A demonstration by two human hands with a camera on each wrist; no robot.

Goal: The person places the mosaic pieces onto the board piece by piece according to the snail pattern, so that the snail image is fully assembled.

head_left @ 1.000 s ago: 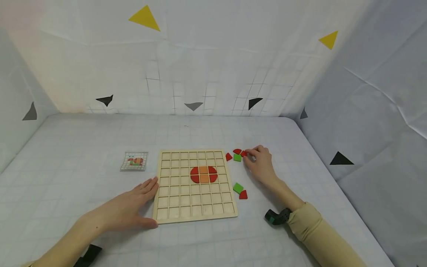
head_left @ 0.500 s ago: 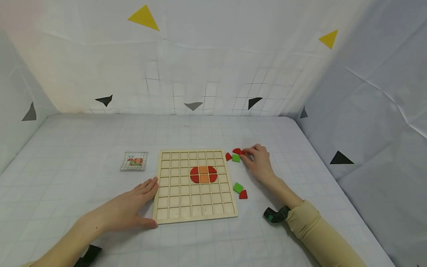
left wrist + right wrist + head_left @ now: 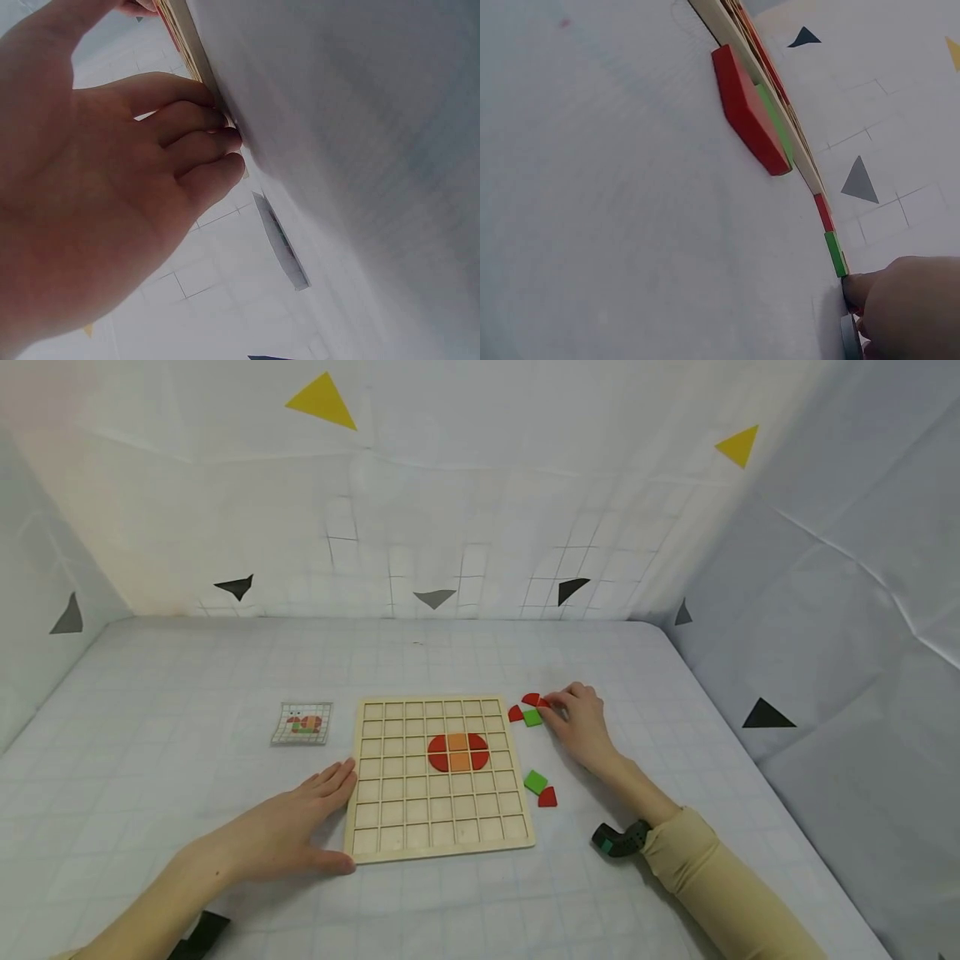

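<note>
A square wooden board with a grid of cells lies flat on the table. Near its middle sit two orange squares flanked by red quarter-circles. My left hand rests against the board's left edge, fingers extended and thumb at the near corner. Beyond the board's right side, my right hand pinches a red quarter-circle piece between thumb and finger, and partly hides it. Close by lie a red piece, another red piece and a green square.
Nearer me, a green square and a red quarter-circle lie beside the board's right edge. A small picture card with a colored figure on a grid lies left of the board. White cloth walls stand behind and at the sides.
My right hand has shifted slightly left with the red piece, which now sits closer to the other red piece. The nearby green square has moved a little. My left hand stays put.
</note>
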